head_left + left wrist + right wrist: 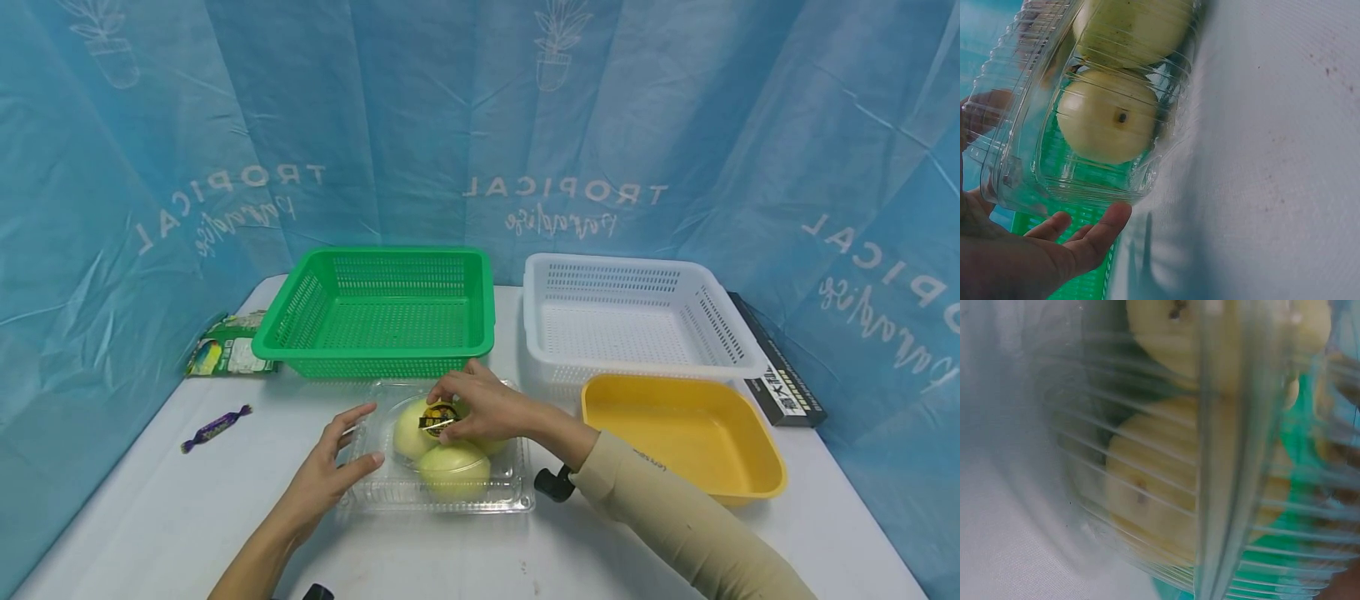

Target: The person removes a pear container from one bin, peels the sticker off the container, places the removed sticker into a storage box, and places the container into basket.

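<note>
Box (393, 493) of clear ribbed plastic, holding round pale-green fruits (456, 468) — left hand (328, 467) beside it, fingers apart; right hand (483, 410) at its black-and-yellow label (435, 416) — whether pinching, cannot be told.

Evenly lit head view, glints on clear container (382, 497), soft shadow across tabletop (1272, 187), right wrist view blurred

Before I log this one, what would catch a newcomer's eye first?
Probably the bright green basket at the back, left of the white basket, with the yellow tub in front of the white one. Next, front and centre, the clear box of pale fruit: the right hand is at its dark-and-yellow sticker, the left hand at its left end.
</note>
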The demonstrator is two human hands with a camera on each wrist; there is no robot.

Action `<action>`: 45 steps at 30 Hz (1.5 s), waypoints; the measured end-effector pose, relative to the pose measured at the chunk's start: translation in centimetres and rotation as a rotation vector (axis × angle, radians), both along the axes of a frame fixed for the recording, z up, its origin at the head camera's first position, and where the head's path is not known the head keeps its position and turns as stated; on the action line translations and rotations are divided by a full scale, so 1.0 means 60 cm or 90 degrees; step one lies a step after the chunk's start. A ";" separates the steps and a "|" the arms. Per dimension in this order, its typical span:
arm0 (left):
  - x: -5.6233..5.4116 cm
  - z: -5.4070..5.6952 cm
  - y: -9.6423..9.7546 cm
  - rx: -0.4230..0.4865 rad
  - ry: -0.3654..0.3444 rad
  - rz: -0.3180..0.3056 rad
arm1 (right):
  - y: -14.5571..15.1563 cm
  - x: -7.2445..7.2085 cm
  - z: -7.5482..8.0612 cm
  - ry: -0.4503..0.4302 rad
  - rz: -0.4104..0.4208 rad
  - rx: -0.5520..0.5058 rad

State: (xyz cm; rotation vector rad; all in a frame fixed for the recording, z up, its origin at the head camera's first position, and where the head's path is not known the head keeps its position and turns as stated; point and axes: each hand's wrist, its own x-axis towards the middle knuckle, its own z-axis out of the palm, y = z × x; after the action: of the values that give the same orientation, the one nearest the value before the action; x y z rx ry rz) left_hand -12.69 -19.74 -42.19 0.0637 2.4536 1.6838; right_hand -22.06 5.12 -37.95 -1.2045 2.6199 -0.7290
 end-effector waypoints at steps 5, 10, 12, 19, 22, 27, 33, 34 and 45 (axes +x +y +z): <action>0.001 0.000 0.000 0.002 0.003 -0.001 | 0.000 -0.001 -0.001 -0.001 -0.004 0.003; 0.002 0.000 0.000 0.001 0.007 -0.002 | 0.000 -0.001 -0.001 -0.001 -0.009 0.007; 0.001 -0.001 0.000 0.001 0.008 -0.002 | 0.000 -0.001 -0.001 -0.003 -0.011 0.009; 0.001 -0.002 0.000 0.005 0.011 -0.001 | 0.000 -0.001 -0.001 -0.009 -0.012 0.011; 0.001 -0.003 0.000 0.003 0.011 -0.001 | 0.001 -0.001 -0.001 -0.011 -0.010 0.004; 0.000 -0.003 -0.001 0.002 0.012 -0.003 | 0.003 -0.002 -0.002 -0.024 -0.012 -0.015; 0.001 -0.003 -0.002 0.006 0.013 -0.007 | 0.004 -0.003 -0.004 -0.035 -0.011 -0.033; 0.001 -0.003 -0.002 0.005 0.013 -0.007 | 0.005 -0.003 -0.004 -0.036 -0.010 -0.035; -0.001 -0.002 -0.002 0.003 0.009 -0.008 | 0.006 -0.004 -0.002 -0.072 -0.009 -0.074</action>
State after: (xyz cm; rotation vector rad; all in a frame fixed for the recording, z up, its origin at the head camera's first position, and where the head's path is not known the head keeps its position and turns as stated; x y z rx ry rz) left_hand -12.74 -19.87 -42.33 0.0915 2.4543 1.6901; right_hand -22.29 5.48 -38.06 -1.1388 2.5273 -0.9350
